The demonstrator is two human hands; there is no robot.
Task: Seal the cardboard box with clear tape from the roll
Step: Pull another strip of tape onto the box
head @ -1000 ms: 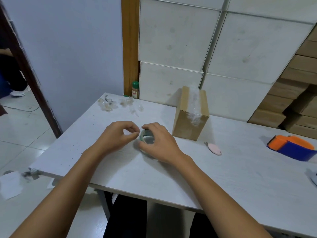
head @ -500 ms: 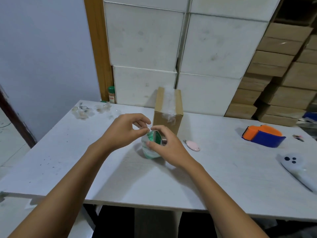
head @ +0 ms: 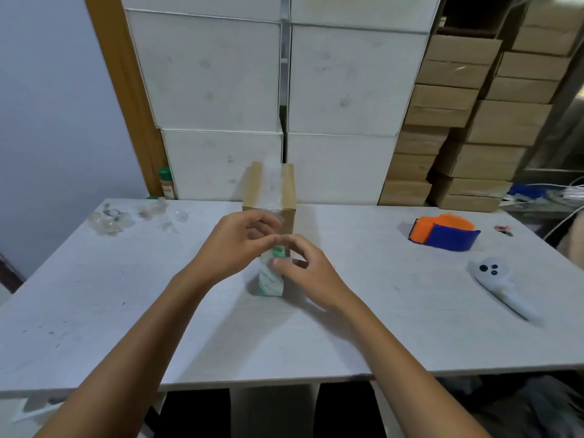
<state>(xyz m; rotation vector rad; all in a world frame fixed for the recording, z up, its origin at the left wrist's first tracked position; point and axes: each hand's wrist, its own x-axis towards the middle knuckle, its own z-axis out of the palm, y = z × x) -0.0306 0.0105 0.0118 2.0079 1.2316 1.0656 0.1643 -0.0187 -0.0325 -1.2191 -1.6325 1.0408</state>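
The tape roll [head: 270, 279] stands on edge on the white table [head: 94, 311], clear tape over a green core; the print on it is too blurred to read. The right hand [head: 308, 271] steadies it, thumb against its side, fingers curled over the top. The left hand [head: 235, 245], just left of the roll, has fingertips pinched together at the roll's top edge. Directly beyond both hands stands the cardboard box [head: 286, 191], a clear strip along its top. Far right of the right hand lies an orange-and-blue tape dispenser [head: 444, 232]
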